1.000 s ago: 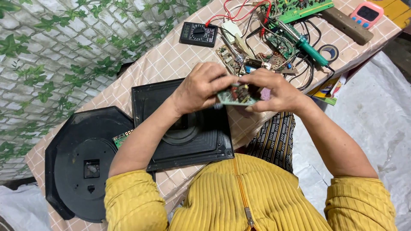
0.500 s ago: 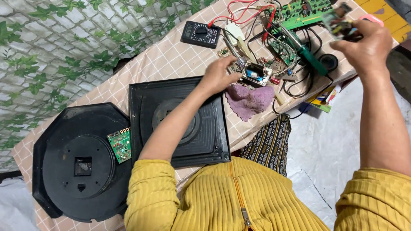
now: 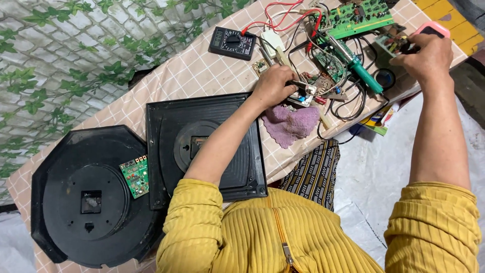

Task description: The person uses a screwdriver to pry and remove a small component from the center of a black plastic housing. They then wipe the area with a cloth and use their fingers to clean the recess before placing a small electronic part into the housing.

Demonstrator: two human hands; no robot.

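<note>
Hands work far apart across a cluttered worktop (image 3: 202, 76) covered in a pale checked cloth. Only the head view shows this, looking straight down over yellow sleeves.

The left hand (image 3: 275, 86) is closed around a small circuit board (image 3: 305, 93) with blue parts, pressing it down just above a purple cloth (image 3: 289, 124). That grip looks meant to steady the board among loose wires, and the cloth lies just near of it as a soft pad. The right hand (image 3: 427, 55) reaches to the far right edge, fingers curled shut on a small dark part (image 3: 399, 46) beside a pink device (image 3: 432, 29); what exactly it pinches I cannot tell.

Between the hands lies a green-handled soldering iron (image 3: 361, 71), its tip pointing away from the body among black cables. Far of it sit a long green circuit board (image 3: 361, 14) and red leads running to a black multimeter (image 3: 232, 43), set near at hand for reading.

On the near left, two black plastic housings lie face down, out of the way of the work: a square panel (image 3: 202, 146) under the left forearm and an octagonal one (image 3: 86, 197), with a small green board (image 3: 135, 176) resting on its right edge.
</note>
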